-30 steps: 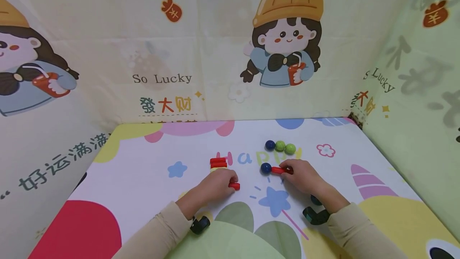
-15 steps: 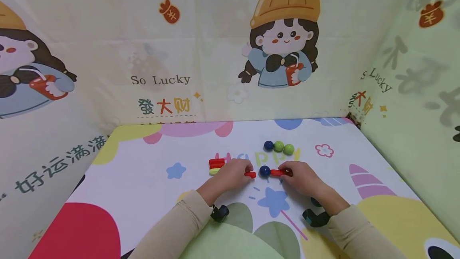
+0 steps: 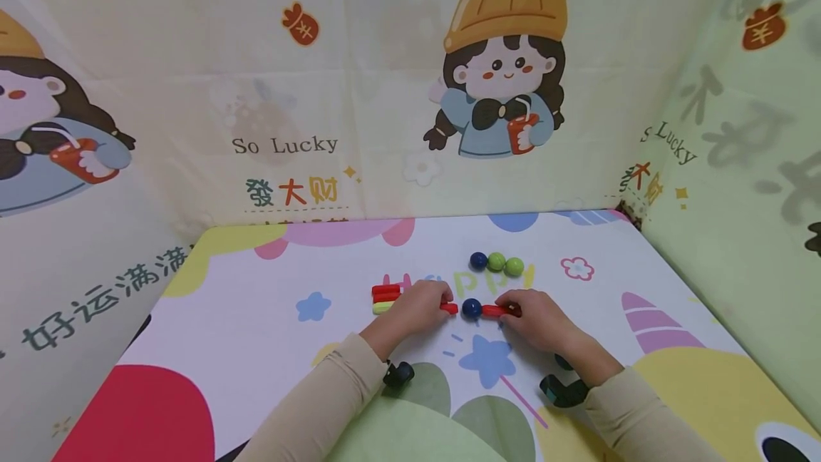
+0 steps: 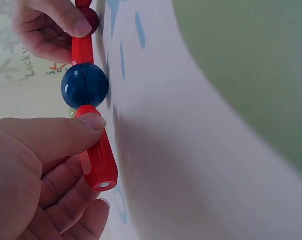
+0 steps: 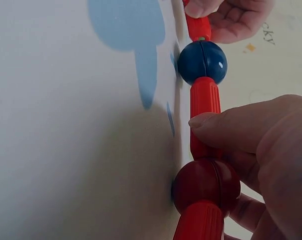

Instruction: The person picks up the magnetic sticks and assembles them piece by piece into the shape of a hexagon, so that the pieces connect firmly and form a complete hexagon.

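My left hand (image 3: 420, 305) pinches a red rod (image 4: 102, 165) between thumb and fingers. The rod's far end is at a dark blue ball (image 4: 85, 86); I cannot tell if they touch. My right hand (image 3: 535, 312) pinches another red rod (image 5: 204, 100), which joins that blue ball to a dark red ball (image 5: 204, 185). A further red rod (image 5: 199, 222) extends from the dark red ball in the right wrist view. My right fingers mostly hide the dark red ball in the head view.
Two red rods and a yellow-green rod (image 3: 383, 308) lie beside my left hand, partly covered. Behind the hands sit a blue ball (image 3: 478, 261) and two green balls (image 3: 497, 262) in a row. A dark round thing (image 3: 563, 361) shows by my right wrist. Patterned cloth (image 3: 385, 91) walls the table's back.
My left hand has moved right and away from me, carrying its red rod up to the blue ball. My right hand keeps its grip with little motion.
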`<state>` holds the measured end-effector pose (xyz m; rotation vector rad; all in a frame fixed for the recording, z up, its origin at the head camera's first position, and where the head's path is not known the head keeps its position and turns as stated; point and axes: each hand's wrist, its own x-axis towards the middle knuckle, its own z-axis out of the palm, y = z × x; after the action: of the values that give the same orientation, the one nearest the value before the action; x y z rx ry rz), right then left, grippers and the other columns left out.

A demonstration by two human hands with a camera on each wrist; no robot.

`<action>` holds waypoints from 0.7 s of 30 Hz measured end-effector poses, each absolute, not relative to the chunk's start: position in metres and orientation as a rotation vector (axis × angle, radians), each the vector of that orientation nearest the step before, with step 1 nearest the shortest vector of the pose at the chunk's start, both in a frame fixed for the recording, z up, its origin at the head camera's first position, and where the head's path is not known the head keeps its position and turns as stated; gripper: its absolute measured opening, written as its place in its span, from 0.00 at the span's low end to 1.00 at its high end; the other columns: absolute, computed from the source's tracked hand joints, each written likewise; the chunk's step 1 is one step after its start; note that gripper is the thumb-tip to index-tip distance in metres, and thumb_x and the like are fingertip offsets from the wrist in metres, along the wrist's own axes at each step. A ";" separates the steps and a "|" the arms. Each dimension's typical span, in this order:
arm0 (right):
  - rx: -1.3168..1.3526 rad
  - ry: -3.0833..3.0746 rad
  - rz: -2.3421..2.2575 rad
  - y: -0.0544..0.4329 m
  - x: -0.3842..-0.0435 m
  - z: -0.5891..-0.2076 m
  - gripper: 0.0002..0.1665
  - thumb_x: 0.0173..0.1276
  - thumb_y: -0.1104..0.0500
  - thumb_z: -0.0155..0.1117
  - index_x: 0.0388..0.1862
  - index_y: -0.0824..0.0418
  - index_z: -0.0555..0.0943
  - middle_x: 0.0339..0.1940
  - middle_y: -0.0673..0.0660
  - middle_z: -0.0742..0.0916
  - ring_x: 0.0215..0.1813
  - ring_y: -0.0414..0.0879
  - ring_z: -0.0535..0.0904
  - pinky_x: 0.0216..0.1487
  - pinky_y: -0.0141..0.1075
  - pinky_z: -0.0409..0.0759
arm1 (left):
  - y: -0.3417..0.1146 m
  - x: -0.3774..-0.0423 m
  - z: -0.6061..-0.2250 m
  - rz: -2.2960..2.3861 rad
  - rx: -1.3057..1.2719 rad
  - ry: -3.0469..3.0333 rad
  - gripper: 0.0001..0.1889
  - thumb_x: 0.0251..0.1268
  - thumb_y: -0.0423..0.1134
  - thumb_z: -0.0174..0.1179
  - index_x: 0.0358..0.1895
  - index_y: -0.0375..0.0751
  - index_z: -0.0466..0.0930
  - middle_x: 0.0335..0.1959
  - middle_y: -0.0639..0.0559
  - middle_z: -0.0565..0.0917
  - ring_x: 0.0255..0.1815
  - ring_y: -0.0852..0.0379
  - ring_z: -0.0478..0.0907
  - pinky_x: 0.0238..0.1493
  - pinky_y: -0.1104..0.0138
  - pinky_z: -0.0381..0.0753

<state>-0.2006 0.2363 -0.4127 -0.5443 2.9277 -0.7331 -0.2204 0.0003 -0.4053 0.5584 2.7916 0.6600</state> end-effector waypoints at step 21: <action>-0.527 2.945 -0.719 0.240 -0.201 -0.414 0.14 0.66 0.64 0.70 0.50 0.63 0.85 0.39 0.53 0.86 0.39 0.48 0.76 0.49 0.47 0.79 | 0.014 -0.230 -0.411 0.658 0.558 2.768 0.15 0.61 0.38 0.71 0.51 0.45 0.83 0.36 0.55 0.79 0.41 0.57 0.74 0.41 0.71 0.79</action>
<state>-0.2007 0.2404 -0.4141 -0.5268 2.9448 -0.7187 -0.2297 0.0138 -0.4110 0.5579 2.7675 0.6576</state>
